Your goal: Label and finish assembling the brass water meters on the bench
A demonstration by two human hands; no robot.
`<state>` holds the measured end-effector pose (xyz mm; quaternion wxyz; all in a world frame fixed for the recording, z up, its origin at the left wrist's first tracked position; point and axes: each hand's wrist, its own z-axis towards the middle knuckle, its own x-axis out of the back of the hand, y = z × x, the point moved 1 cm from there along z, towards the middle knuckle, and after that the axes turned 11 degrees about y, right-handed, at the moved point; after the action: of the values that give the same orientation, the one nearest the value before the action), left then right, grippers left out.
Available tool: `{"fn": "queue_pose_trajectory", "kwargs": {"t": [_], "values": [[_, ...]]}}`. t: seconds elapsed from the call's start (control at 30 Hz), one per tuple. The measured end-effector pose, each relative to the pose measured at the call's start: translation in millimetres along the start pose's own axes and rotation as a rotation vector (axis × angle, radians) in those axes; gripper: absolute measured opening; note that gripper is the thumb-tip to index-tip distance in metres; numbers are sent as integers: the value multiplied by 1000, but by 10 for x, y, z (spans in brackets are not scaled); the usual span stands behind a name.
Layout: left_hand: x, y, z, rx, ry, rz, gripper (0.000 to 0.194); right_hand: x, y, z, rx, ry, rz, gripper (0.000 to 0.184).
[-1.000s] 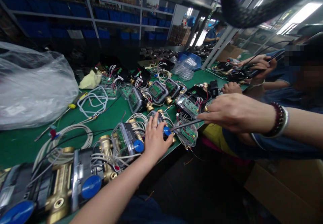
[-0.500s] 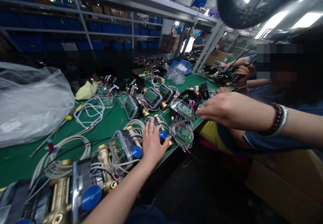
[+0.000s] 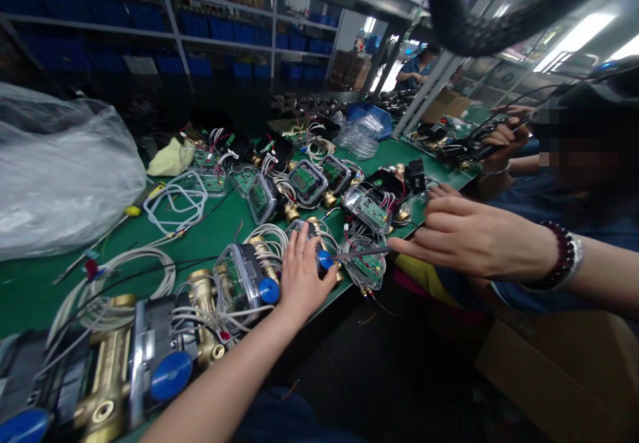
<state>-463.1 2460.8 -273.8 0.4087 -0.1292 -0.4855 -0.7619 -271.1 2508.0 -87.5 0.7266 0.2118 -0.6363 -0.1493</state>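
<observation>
My left hand (image 3: 303, 270) grips a meter with a brass body, its fingers over the top and its thumb by the blue round cap (image 3: 325, 260). Much of that meter is hidden under the palm. In my right hand (image 3: 462, 238) is a thin grey metal tool (image 3: 367, 252), held between closed fingers; its handle end is hidden. The tool's tip reaches the right side of the blue cap, though I cannot tell whether it touches. Below the tool lies a clear-cased green circuit board (image 3: 367, 267) with wires. Left of my left hand stands another clear-cased meter (image 3: 237, 277).
More brass-bodied meters (image 3: 107, 370) with coiled grey cables line the near left edge. Open cases with circuit boards (image 3: 307, 182) fill the green bench's middle. A large plastic bag (image 3: 64, 177) lies at left. A co-worker (image 3: 589, 157) sits close on the right, above a cardboard box (image 3: 554, 370).
My right hand has brought the tool lower, and its tip is now by the blue cap. My left hand stays on the same meter. The view has shifted slightly.
</observation>
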Motion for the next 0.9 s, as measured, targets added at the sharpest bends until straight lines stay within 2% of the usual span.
{"fn": "queue_pose_trajectory", "kwargs": {"t": [0.13, 0.2, 0.3, 0.43, 0.57, 0.77, 0.83, 0.9], "values": [[-14, 5, -7, -17, 26, -9, 48, -44, 184, 109, 119, -40, -13, 49], [-24, 6, -11, -20, 35, -13, 48, -96, 266, 115, 102, -78, 18, 44], [-35, 12, -14, -12, 29, -11, 48, -151, 327, 78, -37, -111, 111, 39], [-43, 19, -16, 7, 17, 7, 49, -133, 319, 50, -205, -223, 289, 33], [-51, 12, -25, -28, 35, 12, 49, -121, 339, 53, -495, -296, 394, 28], [-53, -8, -13, -41, 36, -1, 49, -189, 373, 146, -821, -492, 583, 24], [-46, -10, -6, -41, 31, -2, 48, -144, 343, 179, -840, -538, 560, 24], [-37, -10, -2, -47, 32, -1, 47, -52, 301, 165, -757, -516, 471, 24]]}}
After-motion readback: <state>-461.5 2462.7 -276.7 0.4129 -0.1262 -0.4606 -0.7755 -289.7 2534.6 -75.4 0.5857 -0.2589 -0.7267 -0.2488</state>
